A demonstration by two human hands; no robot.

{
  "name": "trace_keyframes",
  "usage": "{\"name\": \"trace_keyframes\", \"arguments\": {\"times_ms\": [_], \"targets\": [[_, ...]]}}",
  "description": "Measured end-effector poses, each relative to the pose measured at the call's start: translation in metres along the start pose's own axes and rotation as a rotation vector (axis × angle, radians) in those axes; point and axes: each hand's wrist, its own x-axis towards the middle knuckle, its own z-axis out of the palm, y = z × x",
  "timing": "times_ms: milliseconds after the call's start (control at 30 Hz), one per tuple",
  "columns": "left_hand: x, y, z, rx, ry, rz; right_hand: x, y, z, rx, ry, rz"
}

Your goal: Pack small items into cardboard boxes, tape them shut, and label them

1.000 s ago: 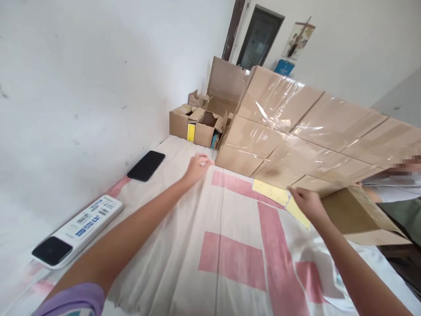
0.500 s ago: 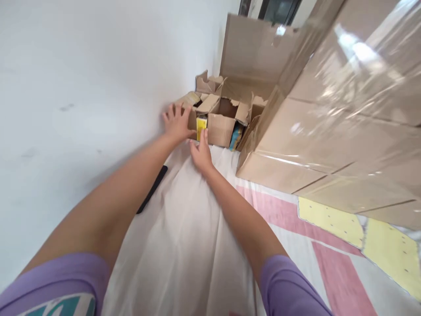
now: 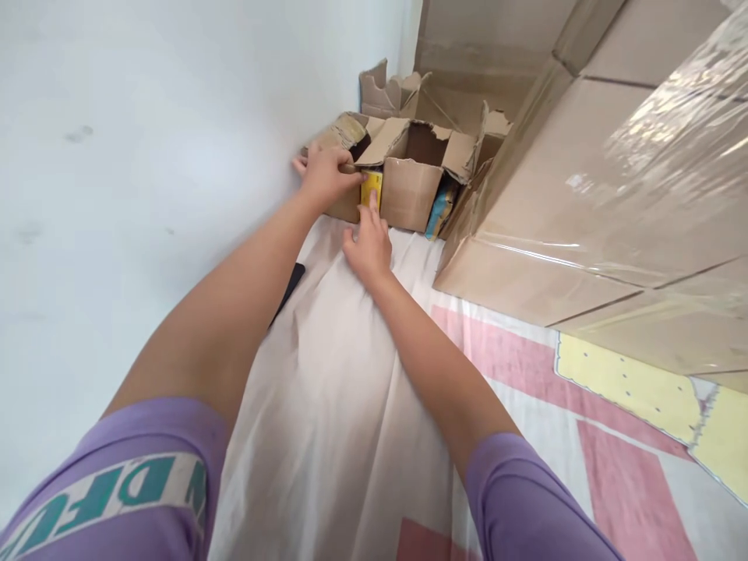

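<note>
A small yellow box stands upright in the narrow gap between two small brown cardboard boxes. My left hand is bent over the left cardboard box, gripping its top edge, its thumb reaching to the yellow box. With fingers stretched out, my right hand touches the lower front of the yellow box with its fingertips. Right of the gap sits the open-topped middle cardboard box, its flaps folded out. A blue packet is wedged along that box's right side.
A white wall runs close along the left. At right stands a large taped carton. A black flat object lies by the wall on the wrinkled cloth. Torn cardboard stands behind the small boxes.
The view has shifted nearer to the boxes. My left hand's spread fingers have bent over the box, and its thumb has come to the yellow box. My right fingertips remain at the yellow box.
</note>
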Motion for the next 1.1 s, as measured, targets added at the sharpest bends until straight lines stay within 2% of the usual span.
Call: {"name": "trace_keyframes", "arguments": {"times_ms": [67,200,333,467,600,700,833,933,1033,1100], "targets": [[0.0,0.002,0.001,0.037,-0.064,-0.091,0.002,-0.001,0.002,0.038,-0.023,0.018],[0.009,0.012,0.005,0.059,-0.198,-0.039,0.011,0.004,0.006,0.109,0.042,0.093],[0.013,0.029,0.0,0.197,-0.267,-0.23,0.013,-0.001,0.003,0.086,0.152,0.126],[0.011,0.039,-0.003,0.203,-0.206,-0.283,0.006,-0.015,0.0,-0.004,0.14,0.228],[0.014,0.036,0.004,0.207,-0.139,-0.274,0.008,-0.015,0.0,0.038,0.154,0.296],[0.017,0.033,0.01,0.185,-0.099,-0.27,0.019,-0.002,-0.004,0.179,0.213,0.258],[0.014,0.035,0.01,0.141,-0.056,-0.267,0.028,0.015,-0.012,0.478,0.233,0.249],[0.0,0.044,0.007,0.137,-0.006,-0.268,0.025,0.019,-0.016,0.576,0.266,0.208],[-0.024,0.056,0.002,0.175,0.067,-0.253,0.023,0.019,-0.018,0.529,0.401,0.168],[-0.046,0.064,-0.007,0.221,0.102,-0.258,0.024,0.021,-0.021,0.508,0.493,0.205]]}}
